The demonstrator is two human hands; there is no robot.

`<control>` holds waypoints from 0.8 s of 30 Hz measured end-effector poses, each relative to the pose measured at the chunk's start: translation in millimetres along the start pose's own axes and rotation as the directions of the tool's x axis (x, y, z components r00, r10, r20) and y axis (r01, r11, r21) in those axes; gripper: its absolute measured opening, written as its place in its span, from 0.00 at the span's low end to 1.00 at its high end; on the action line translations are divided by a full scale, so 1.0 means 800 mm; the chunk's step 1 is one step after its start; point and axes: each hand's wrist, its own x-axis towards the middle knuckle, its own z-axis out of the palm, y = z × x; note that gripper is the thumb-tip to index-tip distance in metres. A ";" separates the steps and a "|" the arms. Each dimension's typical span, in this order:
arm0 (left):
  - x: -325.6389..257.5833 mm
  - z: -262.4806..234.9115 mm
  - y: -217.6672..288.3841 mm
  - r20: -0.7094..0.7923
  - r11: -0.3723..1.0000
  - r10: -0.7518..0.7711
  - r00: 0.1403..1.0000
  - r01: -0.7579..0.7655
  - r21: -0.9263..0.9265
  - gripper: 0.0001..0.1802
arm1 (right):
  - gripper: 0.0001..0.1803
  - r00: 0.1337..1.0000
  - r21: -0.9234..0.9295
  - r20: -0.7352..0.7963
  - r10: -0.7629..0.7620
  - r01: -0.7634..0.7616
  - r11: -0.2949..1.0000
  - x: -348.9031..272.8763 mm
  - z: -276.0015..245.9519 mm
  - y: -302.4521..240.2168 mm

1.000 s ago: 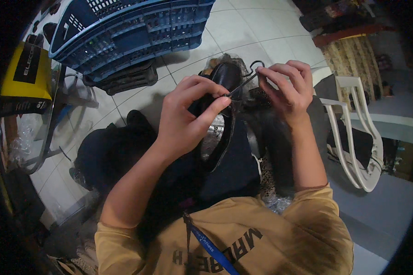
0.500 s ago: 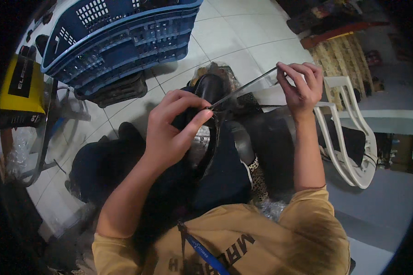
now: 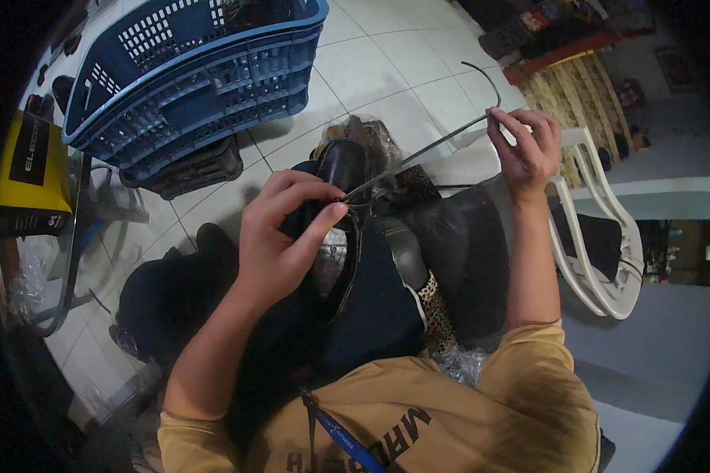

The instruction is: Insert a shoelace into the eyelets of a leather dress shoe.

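Observation:
A black shoe (image 3: 344, 163) rests on my lap, its toe pointing away from me and its pale insole partly showing. A thin dark shoelace (image 3: 418, 155) stretches taut from the shoe's upper toward the right. Beside the shoe's opening, my left hand (image 3: 280, 229) pinches the lace between thumb and forefinger. My right hand (image 3: 526, 150), raised further right, pinches the same lace, and its loose end curls up past the fingertips. How the lace runs through the eyelets is hidden by my left fingers.
A blue plastic crate (image 3: 197, 98) stands at the far left above a dark crate (image 3: 189, 169). At the left edge is a yellow and black box (image 3: 35, 169). White plastic chair parts (image 3: 599, 268) stand at the right. Clear plastic wrap (image 3: 461, 364) lies by my lap.
The lace's free end now shows curling beyond my right hand. My left hand sits slightly lower and further left with the shoe; the surroundings have shifted slightly left in view.

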 end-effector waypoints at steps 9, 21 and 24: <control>0.000 0.001 -0.001 -0.005 1.000 0.007 1.000 -0.007 -0.006 0.09 | 0.17 1.000 -0.006 0.008 -0.010 0.010 1.000 0.008 -0.004 0.007; -0.001 0.000 -0.001 0.003 1.000 0.014 1.000 -0.014 -0.011 0.09 | 0.16 0.998 -0.036 0.068 0.009 -0.006 0.999 0.005 -0.005 0.023; -0.001 0.000 0.000 0.004 1.000 0.014 1.000 -0.014 -0.005 0.09 | 0.16 0.997 -0.037 0.074 0.034 -0.032 0.999 0.001 -0.007 0.034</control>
